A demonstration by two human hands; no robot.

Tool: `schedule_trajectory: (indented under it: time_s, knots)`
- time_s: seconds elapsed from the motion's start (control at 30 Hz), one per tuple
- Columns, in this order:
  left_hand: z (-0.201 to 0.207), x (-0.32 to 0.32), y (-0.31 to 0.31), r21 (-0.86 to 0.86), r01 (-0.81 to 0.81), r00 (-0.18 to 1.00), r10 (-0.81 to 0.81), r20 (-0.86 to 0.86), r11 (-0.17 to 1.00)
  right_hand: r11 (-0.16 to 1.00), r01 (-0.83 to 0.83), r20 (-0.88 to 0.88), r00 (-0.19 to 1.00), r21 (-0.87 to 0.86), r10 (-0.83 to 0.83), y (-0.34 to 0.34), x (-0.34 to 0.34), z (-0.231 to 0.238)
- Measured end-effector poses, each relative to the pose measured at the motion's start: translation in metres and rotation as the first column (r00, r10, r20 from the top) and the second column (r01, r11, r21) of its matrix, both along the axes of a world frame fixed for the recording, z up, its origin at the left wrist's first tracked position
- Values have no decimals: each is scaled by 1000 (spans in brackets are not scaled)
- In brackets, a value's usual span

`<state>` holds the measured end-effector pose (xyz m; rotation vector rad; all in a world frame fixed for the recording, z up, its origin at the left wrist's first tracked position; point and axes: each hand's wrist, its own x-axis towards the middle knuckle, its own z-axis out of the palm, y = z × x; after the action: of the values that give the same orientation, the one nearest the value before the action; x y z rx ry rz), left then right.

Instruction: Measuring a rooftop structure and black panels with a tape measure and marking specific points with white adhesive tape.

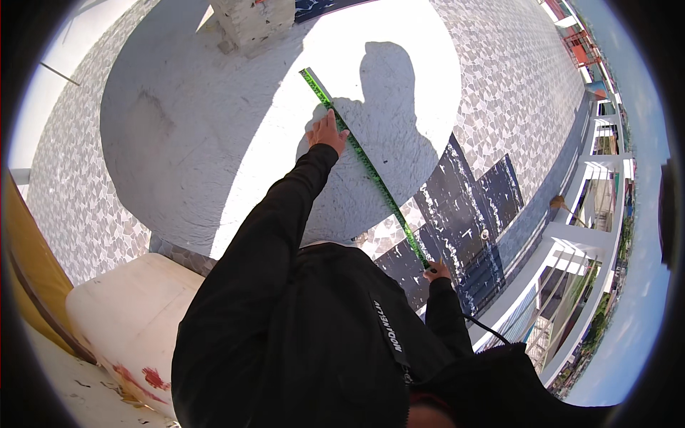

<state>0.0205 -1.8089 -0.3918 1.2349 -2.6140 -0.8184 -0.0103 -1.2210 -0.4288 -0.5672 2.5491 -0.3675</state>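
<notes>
In the head view, a long, narrow, bright-green measuring strip with dark markings [371, 169] lies slantwise over a round, rough, pale-grey worktop [193, 143]. Its far end rests on the sunlit part of the surface; its near part runs out past the rim.

The left hand [327, 134], at the end of a black sleeve, rests on the worktop toward the strip's far end. Its grip is apart, fingers spread, with the index finger and thumb touching the strip. The right hand [437, 270], beyond the rim and near the body, has its grip clamped on the strip's near end; whether it also holds a casing cannot be told.

A dark shadow of a head and shoulders falls across the worktop around the strip. A blocky, off-white, stained post [253, 25] stands at the far side. Black sheets with white streaks [453, 196] lie on the grey-and-white stone-patterned floor [510, 85] at the right. A rounded cream block with red smears [135, 299] stands at lower left.
</notes>
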Motion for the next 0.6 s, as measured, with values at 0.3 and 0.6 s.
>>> schedule_trajectory:
  time_s: [0.3,0.6]
  knots:
    - [0,0,-5,-58,94,990,-87,113,994,981,160,188,966,110,-178,-20,2,34]
    - [7,-1,-7,-75,116,980,-102,171,990,977,178,228,953,119,-201,-7,-8,25]
